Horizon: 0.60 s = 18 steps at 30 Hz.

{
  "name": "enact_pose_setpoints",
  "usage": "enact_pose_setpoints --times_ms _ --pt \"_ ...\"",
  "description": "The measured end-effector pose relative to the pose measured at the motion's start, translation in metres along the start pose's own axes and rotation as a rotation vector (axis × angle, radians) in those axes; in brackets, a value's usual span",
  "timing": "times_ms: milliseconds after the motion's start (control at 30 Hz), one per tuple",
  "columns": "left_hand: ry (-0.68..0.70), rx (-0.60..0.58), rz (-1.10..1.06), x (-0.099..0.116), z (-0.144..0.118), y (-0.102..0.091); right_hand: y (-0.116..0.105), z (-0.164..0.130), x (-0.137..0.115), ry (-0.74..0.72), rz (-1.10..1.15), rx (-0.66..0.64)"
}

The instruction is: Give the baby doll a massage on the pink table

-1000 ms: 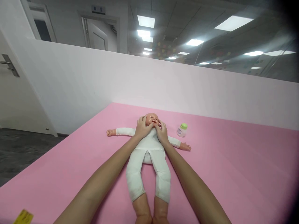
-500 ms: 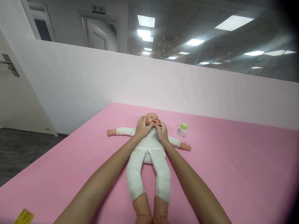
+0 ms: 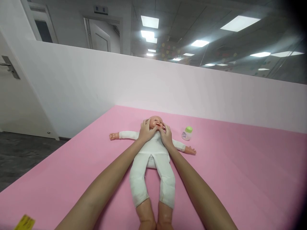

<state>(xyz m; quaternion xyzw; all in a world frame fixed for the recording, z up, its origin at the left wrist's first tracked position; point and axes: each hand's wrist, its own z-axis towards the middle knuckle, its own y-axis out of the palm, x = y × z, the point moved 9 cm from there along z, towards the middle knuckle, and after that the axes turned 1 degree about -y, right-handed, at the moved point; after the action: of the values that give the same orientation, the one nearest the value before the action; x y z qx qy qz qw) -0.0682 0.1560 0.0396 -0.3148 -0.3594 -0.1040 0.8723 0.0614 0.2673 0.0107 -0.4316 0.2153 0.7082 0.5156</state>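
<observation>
Centrally, doll (image 3: 153,146) lies face-up on pink counter (image 3: 230,169), arms outspread. Left hand (image 3: 145,131) and right hand (image 3: 166,135) clasp its head from either side, thumbs by the chin. Green-capped bottle (image 3: 186,134) upright, near the arm on the right.

doll (image 3: 153,147) lies on table (image 3: 240,172), left of bottle (image 3: 186,134).

Baby doll (image 3: 153,145) on its back, face up, on pink surface (image 3: 240,166). Trunk, most of arms and legs: padded white cloth; head, hands, lower legs: glossy pinkish plastic. Mouth moulded open. Arms spread sideways; legs apart, apparently meeting near the ankles, poorly seen from here
</observation>
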Motion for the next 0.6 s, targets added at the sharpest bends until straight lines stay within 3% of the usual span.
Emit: enact_pose_setpoints --times_ms 600 --pt "0.001 -0.007 0.002 0.001 -0.0002 0.0 0.0001 -0.0001 0.0006 0.011 0.01 -0.001"
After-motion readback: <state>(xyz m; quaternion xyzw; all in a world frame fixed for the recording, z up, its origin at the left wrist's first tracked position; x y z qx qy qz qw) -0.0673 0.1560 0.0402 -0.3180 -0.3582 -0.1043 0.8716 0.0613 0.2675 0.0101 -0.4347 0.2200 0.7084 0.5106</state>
